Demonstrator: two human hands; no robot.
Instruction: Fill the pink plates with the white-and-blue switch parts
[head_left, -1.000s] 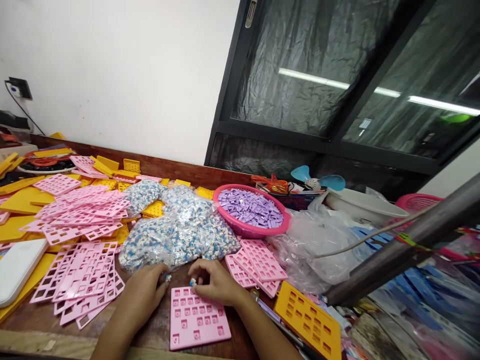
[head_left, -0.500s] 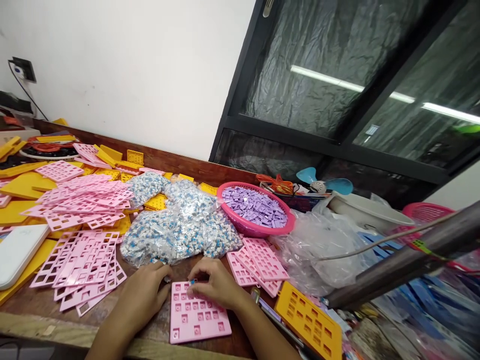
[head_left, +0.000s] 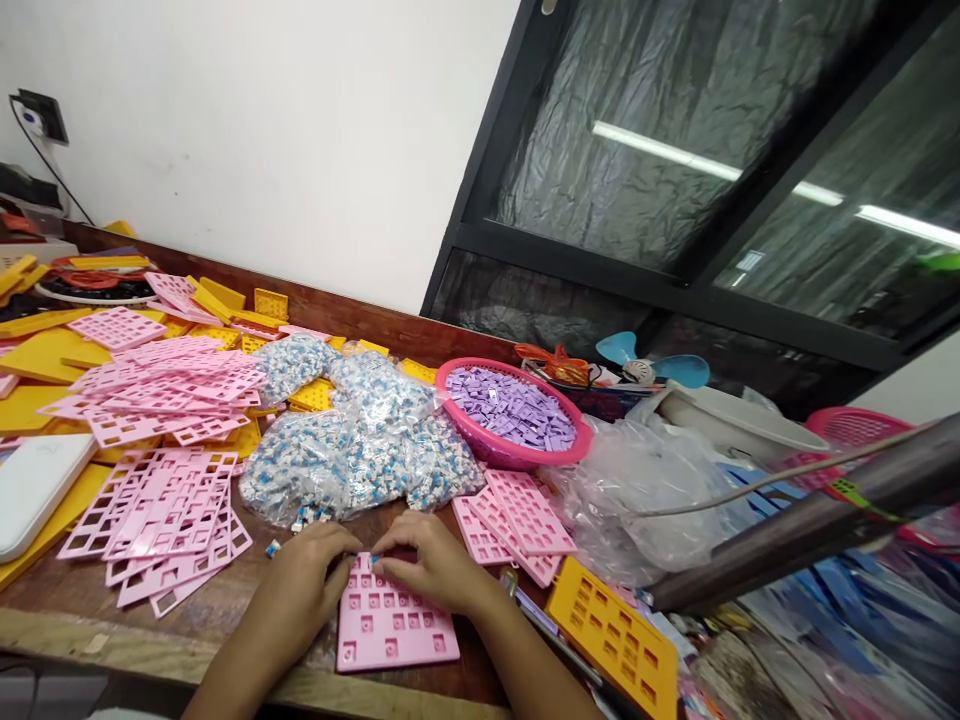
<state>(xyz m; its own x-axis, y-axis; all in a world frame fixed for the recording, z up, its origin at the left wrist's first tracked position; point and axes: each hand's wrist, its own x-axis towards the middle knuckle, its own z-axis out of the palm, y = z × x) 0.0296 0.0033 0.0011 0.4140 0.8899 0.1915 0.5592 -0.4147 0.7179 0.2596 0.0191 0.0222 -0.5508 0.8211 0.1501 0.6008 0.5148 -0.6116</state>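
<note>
A pink plate (head_left: pixel 416 648) with rows of square pockets lies flat at the table's front edge, between my hands. My right hand (head_left: pixel 431 565) reaches over its far edge, thumb and index finger pinched on a small blue-and-white piece (head_left: pixel 376 565). At the far left corner of the plate is my left hand (head_left: pixel 311 570), its fingers curled in and fingertips close together; whatever they hold is hidden. Beyond both hands lie clear bags (head_left: pixel 360 450) full of similar blue-and-white pieces. One loose piece (head_left: pixel 273 548) rests left of my left hand.
Pink grid frames (head_left: pixel 169 510) are stacked on the left, beside a white box-shaped device (head_left: pixel 41 490). A pink basket (head_left: pixel 581 450) of purple parts stands behind. More pink plates (head_left: pixel 529 510) and a yellow plate (head_left: pixel 619 630) lie on the right, near crumpled plastic (head_left: pixel 637 500).
My left hand has moved right, its fingertips now at the plate's far left corner, close to my right fingertips. My right hand has shifted slightly left, still pinching the blue piece.
</note>
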